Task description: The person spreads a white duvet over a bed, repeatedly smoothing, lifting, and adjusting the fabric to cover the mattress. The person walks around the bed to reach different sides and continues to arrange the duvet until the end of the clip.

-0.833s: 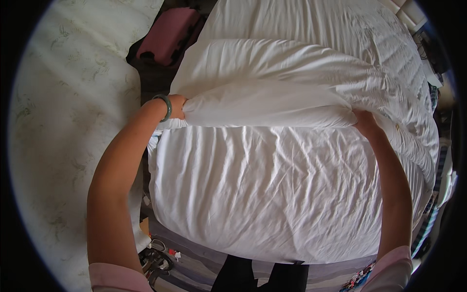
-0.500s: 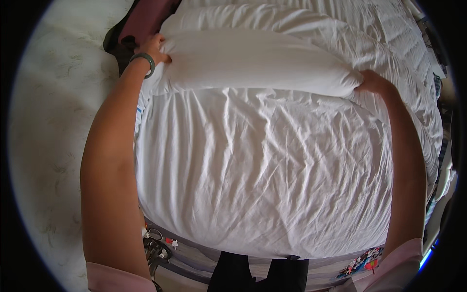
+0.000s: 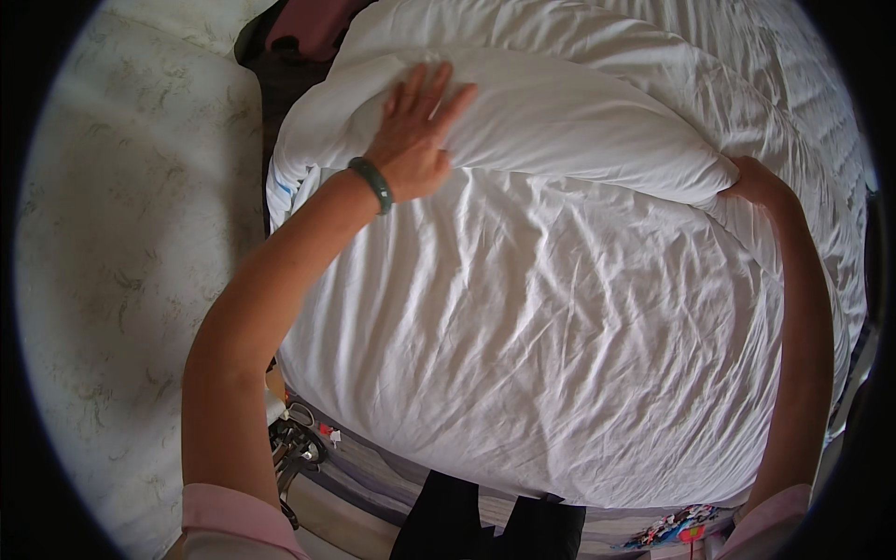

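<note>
A white quilt [image 3: 523, 327] lies wrinkled in front of me. Across its far part runs a thick folded-over section [image 3: 560, 112]. My left hand [image 3: 415, 140], with a dark green bangle at the wrist, is spread flat on the left part of this fold, fingers apart and pointing away from me. At the fold's right end my right hand [image 3: 756, 182] is closed on the fabric; its fingertips are hidden in the cloth.
A pale patterned mattress [image 3: 140, 233] stands along the left side. Beyond the quilt's far left corner is a dark red case [image 3: 308, 33]. Scissors and small metal items [image 3: 299, 443] lie at lower left, colourful bits [image 3: 672, 527] at lower right.
My left hand has let go of the fold's left end and moved right onto its top, fingers spread. My right hand keeps its grip, slightly farther right and nearer.
</note>
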`<state>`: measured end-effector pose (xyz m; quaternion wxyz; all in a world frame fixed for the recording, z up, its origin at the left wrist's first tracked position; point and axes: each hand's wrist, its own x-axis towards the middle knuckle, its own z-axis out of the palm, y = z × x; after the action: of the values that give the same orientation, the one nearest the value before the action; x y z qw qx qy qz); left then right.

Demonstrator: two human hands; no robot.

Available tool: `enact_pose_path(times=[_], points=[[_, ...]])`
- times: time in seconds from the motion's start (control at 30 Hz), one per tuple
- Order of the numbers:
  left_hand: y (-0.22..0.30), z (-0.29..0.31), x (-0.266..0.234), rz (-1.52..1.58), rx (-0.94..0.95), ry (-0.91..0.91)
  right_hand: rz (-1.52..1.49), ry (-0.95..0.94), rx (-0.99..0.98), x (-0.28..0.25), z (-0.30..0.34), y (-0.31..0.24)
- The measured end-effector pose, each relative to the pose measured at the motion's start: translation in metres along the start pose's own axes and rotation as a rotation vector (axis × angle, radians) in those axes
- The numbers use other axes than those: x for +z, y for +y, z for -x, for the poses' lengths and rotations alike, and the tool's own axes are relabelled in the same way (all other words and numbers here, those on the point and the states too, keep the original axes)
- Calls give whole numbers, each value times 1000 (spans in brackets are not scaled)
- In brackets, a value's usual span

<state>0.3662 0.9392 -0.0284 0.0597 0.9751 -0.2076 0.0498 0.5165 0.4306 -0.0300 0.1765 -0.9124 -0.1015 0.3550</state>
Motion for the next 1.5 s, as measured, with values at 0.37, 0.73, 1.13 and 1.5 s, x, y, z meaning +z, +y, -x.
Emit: enact_pose_path(times=[0.37, 0.73, 1.13, 1.5], points=[[-10, -98, 24, 76, -228, -308, 197, 459, -55, 28, 36, -28], [-54, -151, 27, 403, -319, -588, 321, 1003, -294, 124, -3, -104], [110, -168, 44, -175, 107, -163, 343, 777, -181, 78, -52, -78], [163, -208, 90, -265, -149, -228, 433, 986, -451, 81, 19, 29]])
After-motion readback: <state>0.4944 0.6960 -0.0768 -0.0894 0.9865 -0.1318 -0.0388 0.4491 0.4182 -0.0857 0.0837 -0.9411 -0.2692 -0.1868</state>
